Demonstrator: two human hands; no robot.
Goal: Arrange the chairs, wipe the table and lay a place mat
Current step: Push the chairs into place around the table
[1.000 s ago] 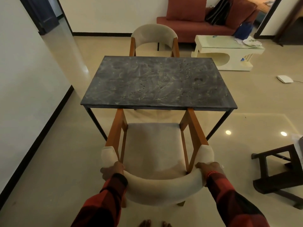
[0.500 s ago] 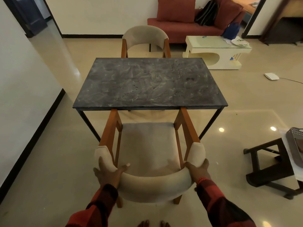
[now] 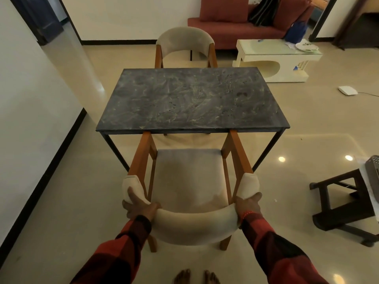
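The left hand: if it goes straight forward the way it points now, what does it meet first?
Probably the chair's wooden left arm, just past the padded end that the left hand grips; beyond it, the table edge. Depth is unclear.

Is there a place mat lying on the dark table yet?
No, the dark table shows only its smeared, dusty top, while both hands grip the near chair at its backrest.

A home's living and dining room; red sofa (image 3: pixel 235 25), cream coffee table (image 3: pixel 272 58), small dining table (image 3: pixel 190 99) with upholstered chairs (image 3: pixel 184 42).
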